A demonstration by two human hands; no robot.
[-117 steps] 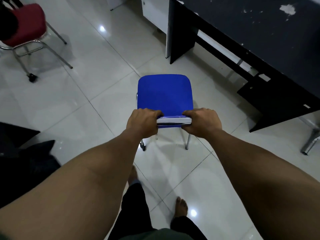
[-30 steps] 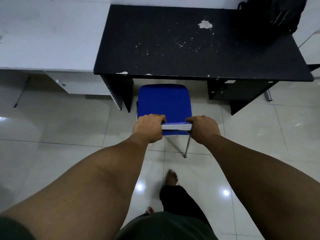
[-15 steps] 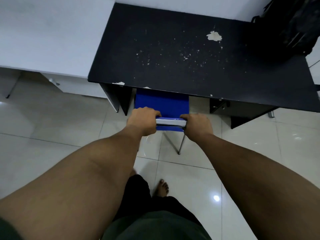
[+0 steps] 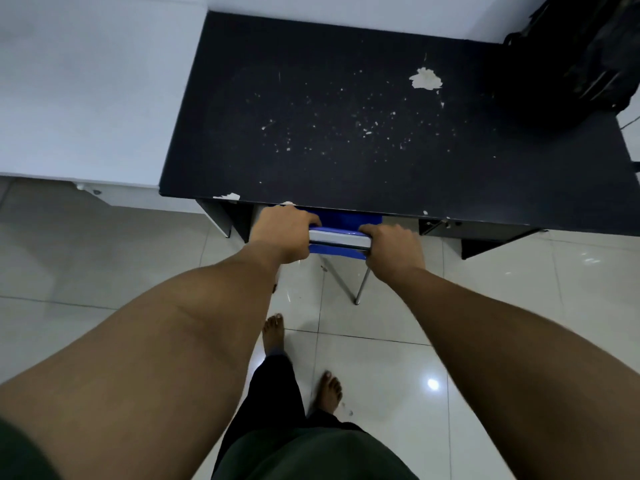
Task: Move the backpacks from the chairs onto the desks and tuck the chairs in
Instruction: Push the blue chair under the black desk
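A blue chair (image 4: 341, 241) stands under the front edge of the black desk (image 4: 346, 133). Only its backrest top, a strip of blue seat and a metal rear leg show; the desk top hides the rest. My left hand (image 4: 282, 233) grips the left end of the backrest. My right hand (image 4: 393, 249) grips the right end. A black backpack (image 4: 581, 60) lies on the desk's far right corner, partly cut off by the frame edge.
A white desk (image 4: 86, 91) adjoins the black desk on the left. Glossy white floor tiles (image 4: 485, 323) spread around my bare feet below the chair. The black desk's surface is chipped and speckled with white marks.
With both hands on its backrest, the blue chair has gone forward from open floor to under the black desk. Over the last second its seat slid almost fully out of sight.
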